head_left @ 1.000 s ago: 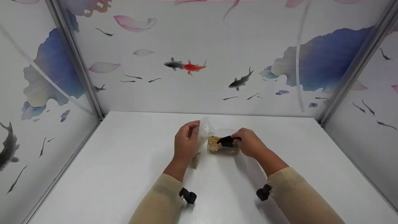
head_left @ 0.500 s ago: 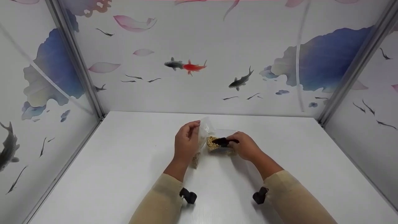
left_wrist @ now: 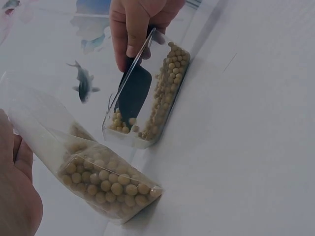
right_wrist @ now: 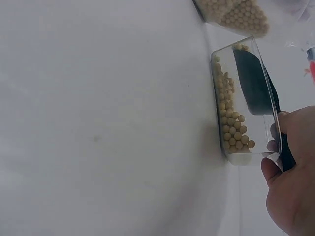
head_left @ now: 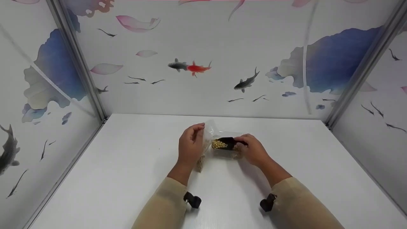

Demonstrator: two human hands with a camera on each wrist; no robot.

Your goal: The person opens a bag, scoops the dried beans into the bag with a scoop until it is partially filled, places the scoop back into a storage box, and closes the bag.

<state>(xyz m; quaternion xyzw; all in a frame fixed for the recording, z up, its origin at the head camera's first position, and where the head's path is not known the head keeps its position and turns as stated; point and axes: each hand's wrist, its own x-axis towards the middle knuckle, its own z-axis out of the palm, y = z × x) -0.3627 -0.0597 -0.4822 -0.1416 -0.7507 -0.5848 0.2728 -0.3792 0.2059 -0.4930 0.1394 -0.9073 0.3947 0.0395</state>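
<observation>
While gripped, scoop (head_left: 226, 142) apparently touches beans (head_left: 218, 144).

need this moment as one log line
left grip: holds bag of beans | right grip: holds black scoop | scoop: inside clear box | box: on table, beans inside

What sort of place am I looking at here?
Probably a purpose-built recording booth: fish-printed panels stand on three sides of a white tabletop, metal strips run up the corners, and black devices sit at both sleeves.
</observation>
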